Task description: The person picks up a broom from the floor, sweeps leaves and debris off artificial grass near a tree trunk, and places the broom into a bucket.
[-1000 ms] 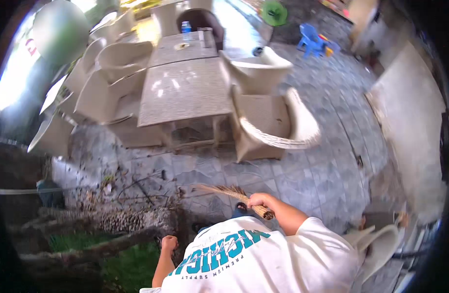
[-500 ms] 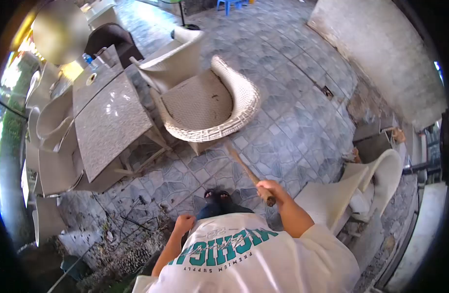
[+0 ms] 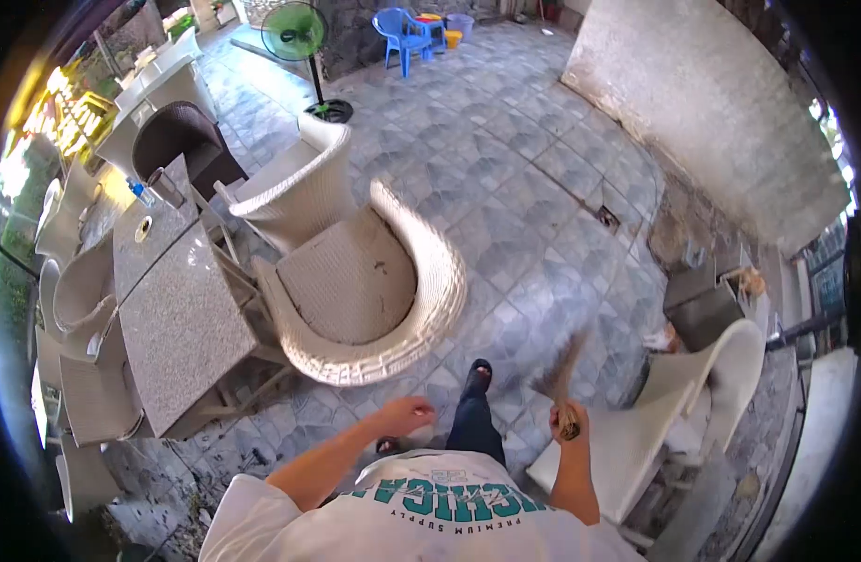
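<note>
My right hand (image 3: 571, 423) is closed round the handle of a short hand broom (image 3: 563, 375), whose brown bristly end points away over the tiles and is blurred. Beside that hand stands a cream chair (image 3: 603, 426) on the right. In front of my body, my left hand (image 3: 404, 415) hangs with loosely bent fingers and nothing clear in it. A cream wicker armchair (image 3: 346, 276) is the thing nearest to it, just beyond, without contact. Dark marks lie on the armchair's seat.
A long stone-topped table (image 3: 177, 318) with wicker chairs (image 3: 98, 384) along it is at left. Behind the armchair stand another cream chair (image 3: 304, 187) and a green fan (image 3: 299, 42). A blue plastic chair (image 3: 402, 37) is far back; a concrete wall (image 3: 711, 112) bounds the right.
The view has tilted up and shifted, bringing the fan and blue chair into sight. My left hand has swung forward and inward. The broom has turned from pointing left to pointing ahead.
</note>
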`<state>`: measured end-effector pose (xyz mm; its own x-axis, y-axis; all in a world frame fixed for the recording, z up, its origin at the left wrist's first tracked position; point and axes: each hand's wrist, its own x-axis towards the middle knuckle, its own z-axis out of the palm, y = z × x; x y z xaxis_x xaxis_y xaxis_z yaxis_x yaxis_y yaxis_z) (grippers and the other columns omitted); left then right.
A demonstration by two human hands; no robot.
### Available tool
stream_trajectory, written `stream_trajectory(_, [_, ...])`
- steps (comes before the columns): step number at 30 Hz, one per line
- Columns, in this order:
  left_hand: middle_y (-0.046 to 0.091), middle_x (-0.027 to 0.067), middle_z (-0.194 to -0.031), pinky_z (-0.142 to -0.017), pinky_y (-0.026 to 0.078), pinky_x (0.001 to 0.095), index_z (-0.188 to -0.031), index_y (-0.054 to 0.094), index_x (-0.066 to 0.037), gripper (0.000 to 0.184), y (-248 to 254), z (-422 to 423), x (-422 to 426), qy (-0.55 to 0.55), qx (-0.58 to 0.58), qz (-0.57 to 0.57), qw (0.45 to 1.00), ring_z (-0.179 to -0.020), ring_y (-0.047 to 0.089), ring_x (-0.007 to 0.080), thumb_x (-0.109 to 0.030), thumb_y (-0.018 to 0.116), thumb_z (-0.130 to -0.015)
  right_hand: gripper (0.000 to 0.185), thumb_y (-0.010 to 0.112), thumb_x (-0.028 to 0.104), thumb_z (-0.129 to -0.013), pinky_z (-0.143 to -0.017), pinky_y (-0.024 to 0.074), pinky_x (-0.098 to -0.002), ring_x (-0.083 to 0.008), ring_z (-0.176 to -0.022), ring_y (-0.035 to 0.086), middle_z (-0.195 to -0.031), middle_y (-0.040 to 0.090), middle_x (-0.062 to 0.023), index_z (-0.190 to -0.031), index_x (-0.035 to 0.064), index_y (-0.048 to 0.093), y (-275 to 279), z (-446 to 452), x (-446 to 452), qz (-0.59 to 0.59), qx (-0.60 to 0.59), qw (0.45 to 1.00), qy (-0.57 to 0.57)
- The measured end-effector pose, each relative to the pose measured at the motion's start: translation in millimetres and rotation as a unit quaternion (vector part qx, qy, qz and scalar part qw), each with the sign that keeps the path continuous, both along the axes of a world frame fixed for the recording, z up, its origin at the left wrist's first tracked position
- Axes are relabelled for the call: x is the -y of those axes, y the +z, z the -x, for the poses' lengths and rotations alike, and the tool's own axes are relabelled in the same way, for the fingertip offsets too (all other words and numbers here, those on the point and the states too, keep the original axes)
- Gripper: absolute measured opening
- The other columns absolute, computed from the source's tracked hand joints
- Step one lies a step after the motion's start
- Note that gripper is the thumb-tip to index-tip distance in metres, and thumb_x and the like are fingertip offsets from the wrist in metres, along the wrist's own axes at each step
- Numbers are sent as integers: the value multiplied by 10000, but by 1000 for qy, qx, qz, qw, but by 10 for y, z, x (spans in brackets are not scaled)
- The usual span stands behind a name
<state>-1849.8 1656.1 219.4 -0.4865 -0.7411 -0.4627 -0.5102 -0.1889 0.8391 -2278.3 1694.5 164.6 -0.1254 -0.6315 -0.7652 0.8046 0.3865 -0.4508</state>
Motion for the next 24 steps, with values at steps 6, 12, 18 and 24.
stream_trajectory(6, [639, 121, -884, -725, 476, 359, -983, 617, -46, 337, -22, 1252, 1482, -58, -6, 75, 995, -820, 614, 252, -329, 583, -802, 188, 526, 282, -832, -453, 461, -287, -211, -525, 521, -603, 487, -53, -759, 110, 500, -169, 700, 1242, -47, 37, 982, -178])
stream_trajectory(12, [629, 160, -912, -747, 472, 443, -955, 621, -62, 353, 11, 2120, 2632, -137, 107, 149, 973, -874, 594, 357, -364, 552, -787, 253, 492, 361, -842, -458, 439, -343, -214, -563, 521, -669, 517, -57, -804, 113, 524, -263, 1628, 2509, -95, 25, 991, -91])
stream_trajectory(18, [637, 131, -863, -726, 481, 399, -904, 626, -57, 288, -169, 2006, 3510, -19, 68, 182, 981, -840, 617, 310, -318, 581, -789, 352, 483, 428, -830, -428, 441, -295, -196, -503, 489, -581, 478, -41, -666, 118, 449, 86, 1459, 4122, -112, 22, 988, -104])
stream_trajectory(24, [591, 49, -741, -644, 447, 254, -909, 610, 1, 142, 860, 1685, 4901, 244, -325, -20, 913, -684, 547, 114, -121, 538, -901, 314, 480, 426, -833, -440, 474, -288, -200, -516, 516, -626, 516, -48, -743, 127, 505, -177, 1607, 5597, -35, 39, 998, -48])
